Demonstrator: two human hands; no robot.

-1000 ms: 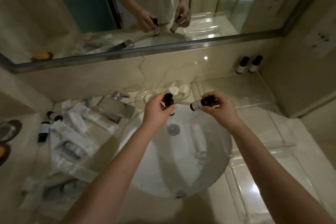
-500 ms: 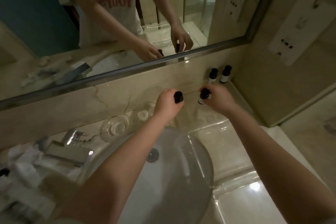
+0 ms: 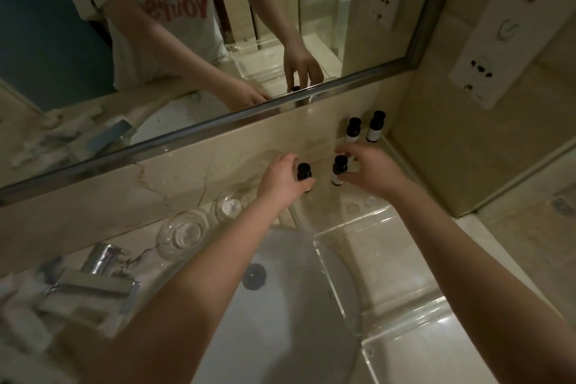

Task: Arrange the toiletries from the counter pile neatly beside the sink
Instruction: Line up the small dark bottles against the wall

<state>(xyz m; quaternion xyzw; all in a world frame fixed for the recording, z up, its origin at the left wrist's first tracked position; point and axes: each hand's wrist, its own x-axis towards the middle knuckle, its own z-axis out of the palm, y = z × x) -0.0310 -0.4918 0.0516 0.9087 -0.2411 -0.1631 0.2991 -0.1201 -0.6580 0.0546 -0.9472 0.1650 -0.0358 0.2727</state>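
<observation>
**Asker:** What are my hands doing?

**Describer:** Both reach to the centre of the frame, over the counter (image 3: pixel 349 196) right of the sink (image 3: pixel 280 337). Your left hand (image 3: pixel 280 178) has its fingers curled round a small bottle (image 3: pixel 304 171). Only the bottle's black cap and dark shoulder show above your fist. Your right hand (image 3: pixel 371 171) pinches a labelled bottle (image 3: pixel 338 171) between thumb and fingers. That one is upright, with a black cap and a white label.

**Asker:** Are they down on the counter?

**Describer:** I cannot tell. The labelled bottle's base sits low against the marble, but contact is unclear. The small bottle's base is hidden by your hand. The two bottles are near each other but apart.

**Asker:** What is already placed?

**Describer:** Just above your right hand, at the back wall, a rear-left bottle (image 3: pixel 352 129) and a rear-right bottle (image 3: pixel 375 126) stand upright, side by side, close to the corner.

**Asker:** And the rest?

**Describer:** The pile of white packets (image 3: pixel 21 315) lies blurred at the lower left, beside the chrome tap (image 3: pixel 93 280). Two round glass dishes (image 3: pixel 184 232) sit behind the sink, left of your left forearm. A clear tray (image 3: pixel 343 302) lies on the counter at lower right. The mirror (image 3: pixel 46 25) across the top reflects your arms and a printed shirt.
</observation>
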